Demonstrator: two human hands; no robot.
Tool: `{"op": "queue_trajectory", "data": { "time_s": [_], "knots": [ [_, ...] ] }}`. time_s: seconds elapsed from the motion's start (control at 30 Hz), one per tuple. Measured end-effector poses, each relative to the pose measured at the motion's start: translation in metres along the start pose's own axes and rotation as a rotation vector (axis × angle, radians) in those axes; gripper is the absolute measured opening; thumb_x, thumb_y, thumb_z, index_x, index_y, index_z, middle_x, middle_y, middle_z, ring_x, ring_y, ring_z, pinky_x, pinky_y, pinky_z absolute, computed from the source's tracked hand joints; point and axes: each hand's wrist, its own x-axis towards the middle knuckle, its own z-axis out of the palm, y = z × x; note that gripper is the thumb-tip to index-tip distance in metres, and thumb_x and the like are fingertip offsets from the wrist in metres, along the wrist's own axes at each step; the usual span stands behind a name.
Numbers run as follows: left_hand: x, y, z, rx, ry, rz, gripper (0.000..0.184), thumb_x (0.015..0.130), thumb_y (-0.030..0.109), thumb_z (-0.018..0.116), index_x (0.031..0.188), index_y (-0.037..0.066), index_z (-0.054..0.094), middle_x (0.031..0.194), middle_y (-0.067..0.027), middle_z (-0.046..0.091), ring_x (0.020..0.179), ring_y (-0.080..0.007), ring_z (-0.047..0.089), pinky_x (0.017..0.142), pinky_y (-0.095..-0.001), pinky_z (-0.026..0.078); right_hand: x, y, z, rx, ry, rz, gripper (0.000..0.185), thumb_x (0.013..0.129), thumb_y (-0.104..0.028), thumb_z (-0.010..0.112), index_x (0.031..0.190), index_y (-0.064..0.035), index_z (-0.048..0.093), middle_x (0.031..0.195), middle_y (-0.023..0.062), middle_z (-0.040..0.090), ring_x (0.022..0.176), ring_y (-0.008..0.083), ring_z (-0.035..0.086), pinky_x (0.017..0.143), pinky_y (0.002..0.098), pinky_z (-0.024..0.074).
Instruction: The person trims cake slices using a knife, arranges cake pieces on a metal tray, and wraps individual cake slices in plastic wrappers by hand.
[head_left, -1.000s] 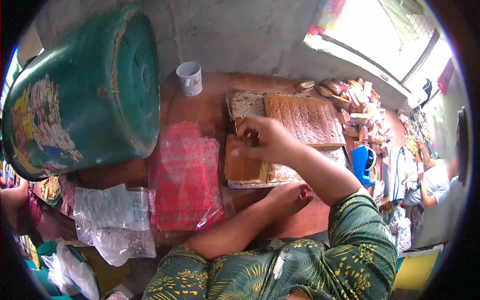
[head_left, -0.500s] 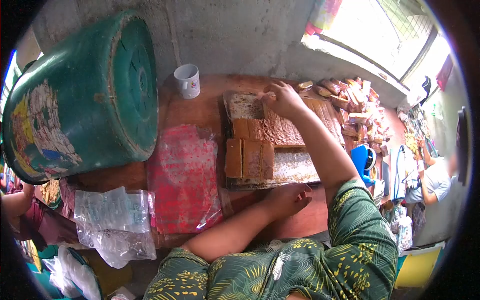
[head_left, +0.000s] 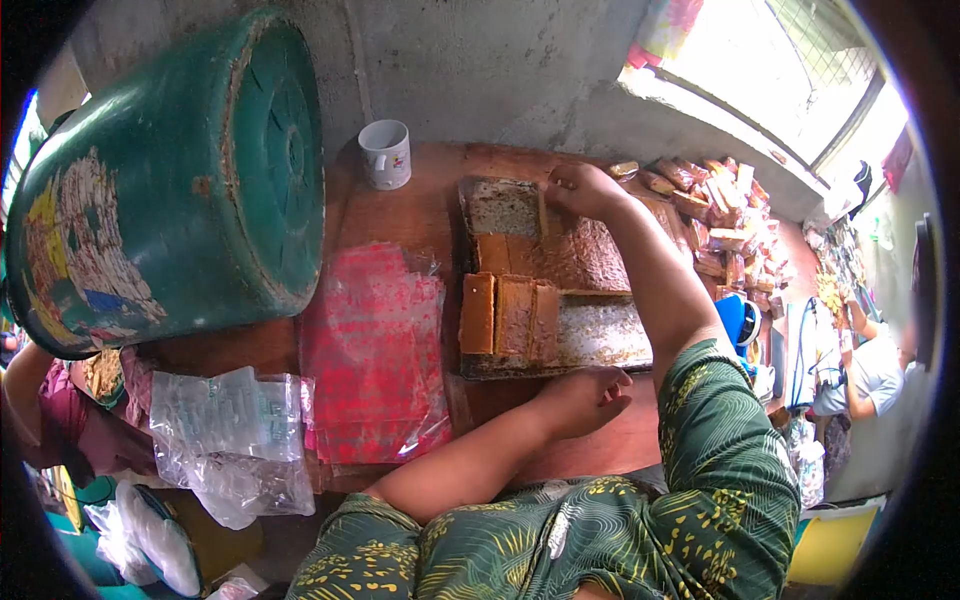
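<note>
Several rectangular brown slices (head_left: 478, 315) on mottled tray (head_left: 600, 332).

On my left a big green bucket (head_left: 150, 190) lies on its side, a torn, peeling label (head_left: 95, 240) on its wall, and just past its base I see a white mug (head_left: 392, 168) standing upright near the grey wall (head_left: 480, 90). Up to my right is a bright window (head_left: 765, 75) with a pink and yellowish cloth (head_left: 662, 35) at its corner, and below it, well apart from me, a person in a pale shirt (head_left: 880, 378). A white plastic bag (head_left: 160, 545) sits low on my left, a yellow container (head_left: 830, 548) low on my right.
</note>
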Motion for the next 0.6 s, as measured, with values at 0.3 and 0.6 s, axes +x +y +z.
{"op": "queue_trajectory", "data": {
  "time_s": [0.3,0.6],
  "knots": [
    [0.002,-0.003,0.003,0.002,-0.005,-0.009,0.037,0.096,0.031,0.068,0.123,0.005,0.068,0.104,-0.0162,0.073,0.093,-0.0316,0.072,0.085,-0.0427,0.057,-0.018,0.006,-0.017,-0.012,0.244,-0.263,0.036,0.090,-0.033,0.077,0.109,-0.0032,0.071,0.094,0.0175,0.069,0.089,0.0315,0.069,0.079,0.0425,0.0546],
    [0.002,-0.006,0.005,0.025,-0.004,-0.004,0.035,0.100,0.027,0.068,0.124,0.002,0.068,0.104,-0.0174,0.074,0.092,-0.0231,0.069,0.086,-0.0391,0.056,-0.036,0.015,-0.018,0.017,0.382,-0.404,0.039,0.085,-0.027,0.084,0.113,-0.0030,0.071,0.093,0.0159,0.069,0.086,0.0316,0.067,0.077,0.0419,0.0534]
  ]
}}
